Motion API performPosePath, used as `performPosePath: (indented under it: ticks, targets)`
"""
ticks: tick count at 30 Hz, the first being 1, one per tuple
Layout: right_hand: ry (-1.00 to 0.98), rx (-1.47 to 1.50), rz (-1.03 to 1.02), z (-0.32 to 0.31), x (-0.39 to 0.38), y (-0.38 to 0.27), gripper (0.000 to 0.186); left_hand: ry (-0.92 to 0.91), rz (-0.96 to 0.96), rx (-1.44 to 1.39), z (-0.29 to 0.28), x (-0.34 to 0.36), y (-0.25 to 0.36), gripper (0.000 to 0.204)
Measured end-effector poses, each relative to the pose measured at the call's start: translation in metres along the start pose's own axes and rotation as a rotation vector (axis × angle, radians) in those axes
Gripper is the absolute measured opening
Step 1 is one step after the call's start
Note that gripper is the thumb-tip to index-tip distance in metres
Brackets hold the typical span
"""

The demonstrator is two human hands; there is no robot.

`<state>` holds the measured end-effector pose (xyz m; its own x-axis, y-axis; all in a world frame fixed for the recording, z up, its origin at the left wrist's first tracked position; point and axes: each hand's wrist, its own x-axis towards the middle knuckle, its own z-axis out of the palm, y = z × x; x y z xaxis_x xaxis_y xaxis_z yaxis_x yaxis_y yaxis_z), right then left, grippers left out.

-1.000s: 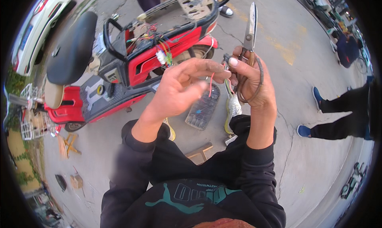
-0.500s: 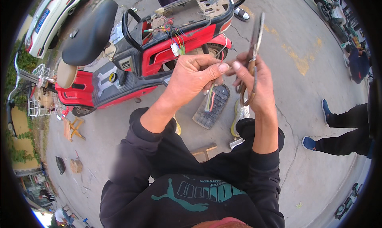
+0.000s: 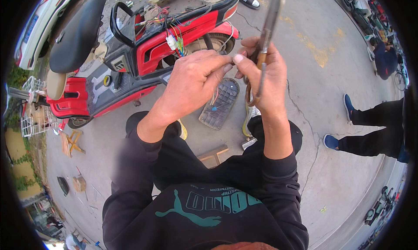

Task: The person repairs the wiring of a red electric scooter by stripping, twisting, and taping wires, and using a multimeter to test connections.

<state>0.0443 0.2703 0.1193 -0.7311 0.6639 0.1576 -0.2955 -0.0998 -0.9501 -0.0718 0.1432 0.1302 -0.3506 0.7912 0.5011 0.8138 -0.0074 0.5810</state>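
Observation:
My left hand is closed in a pinch on thin wires, whose ends hang below its fingers. Its thumb and forefinger meet the tips of my right thumb and fingers. A pair of scissors rests in my right hand, blades upward and handle loops against the palm. What lies right between the fingertips is too small to make out. Beyond my hands stands a red electric scooter, its rear body opened up, with a bundle of coloured wires and a white connector hanging out at the side.
A grey plastic panel lies on the ground between my feet, a wooden stool nearer. The tilted black seat is at left, with a roll of yellow tape on the footboard. Another person's legs are at right.
Both hands have shifted left in view along with the whole scene. My left hand has turned more back-up, and the wires beneath it show less. The scissors stay in my right hand.

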Motion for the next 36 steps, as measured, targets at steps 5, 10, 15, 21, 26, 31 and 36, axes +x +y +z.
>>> performPosePath:
  ticks: [5, 10, 15, 21, 26, 31, 36]
  targets:
    - [0.283, -0.022, -0.044, -0.009, 0.011, 0.001, 0.030, -0.035, -0.136, -0.204, -0.019, 0.000, 0.008, 0.017]
    - [-0.042, -0.376, -0.122, -0.016, 0.004, 0.002, 0.045, 0.163, -0.350, -0.469, -0.033, 0.001, 0.000, 0.015]
    - [-0.095, -0.816, -0.260, 0.003, -0.002, 0.014, 0.062, 0.183, -0.534, -0.643, -0.047, 0.002, -0.002, 0.018]
    - [-0.090, -0.992, -0.241, 0.020, -0.008, 0.014, 0.062, 0.224, -0.459, -0.564, -0.045, -0.004, -0.011, 0.019]
    - [-0.113, -1.066, -0.310, 0.023, -0.007, 0.015, 0.060, 0.253, -0.418, -0.515, -0.040, -0.003, -0.013, 0.018]
    - [0.003, -0.886, -0.245, 0.018, 0.001, 0.020, 0.051, 0.135, -0.453, -0.560, -0.037, -0.006, -0.012, 0.013]
    - [-0.123, -0.980, 0.103, -0.006, -0.006, 0.020, 0.034, 0.028, -0.021, -0.115, -0.023, -0.019, -0.003, 0.014]
